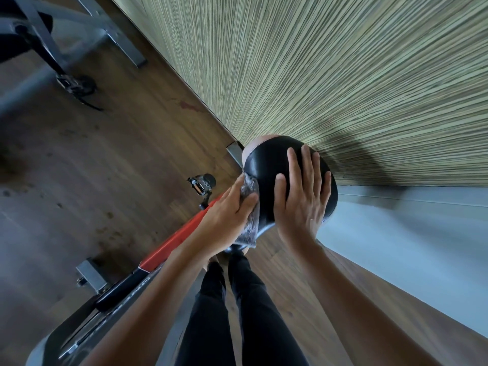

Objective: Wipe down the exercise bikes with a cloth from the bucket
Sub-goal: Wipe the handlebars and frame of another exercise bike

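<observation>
Nearest: legs [237, 313] in dark trousers, standing close against the bike.

Just past them, both hands on the black saddle [264, 165]. Left hand [227, 215] gripping a crumpled grey cloth [250, 223], thumb hooked over it, pressing it against the saddle's left flank. Cloth touching that side and trailing down toward the seat post. Right hand [301, 196] spread flat on the saddle's top, fingers straight and apart, holding nothing — probably steadying the seat against the rubbing.

Left of the hands: a red-and-black frame [179, 239] slanting down toward the camera, and a pedal [202, 184] just beyond the left hand, above the wooden floor [105, 167]. Too little sheen or streaking to tell whether the frame is wiped yet.

Farther off, top left: a second bike [39, 35], grey-framed, well apart from both hands. Behind the saddle, a ribbed greenish wall [343, 75]. No bucket in view.

By the look of it: cloth already fetched, so that step done; saddle wipe under way, on the side rather than the top. Likely left — the rest of the saddle, possibly this frame and pedal, handlebars out of sight, then the second bike. Early to middle of the job, no further.
</observation>
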